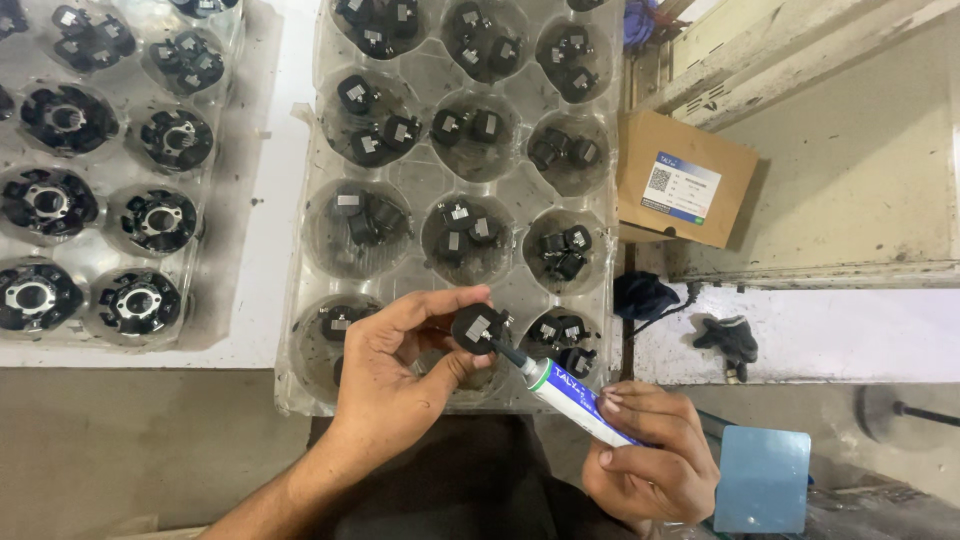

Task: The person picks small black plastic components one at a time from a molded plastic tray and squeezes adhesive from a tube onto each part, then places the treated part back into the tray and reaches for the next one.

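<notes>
From the head camera, looking straight down, the left hand (400,370) sits just below centre, its thumb and fingers pinched closed around a small round black part (474,327) with a pale square patch on its face. At about four o'clock from that part, the right hand (655,455) is wrapped around a white tube (580,398) with a green band near its neck, fingers curled tight on the tube's body; the tube's dark nozzle points toward ten o'clock and its tip touches the edge of the black part. Both hands hover over the near edge of a clear plastic tray (300,300), whose round pockets each hold a few similar black parts (three columns of pockets are visible). At nine o'clock, well apart, a second clear tray (225,215) holds larger black ring-shaped pieces, one per pocket. At two o'clock from the hands a brown cardboard box (685,180) with a white label lies tilted on a ledge. A black glove (730,338) lies at three o'clock, and a pale blue flat square (762,480) sits just right of the right hand.
</notes>
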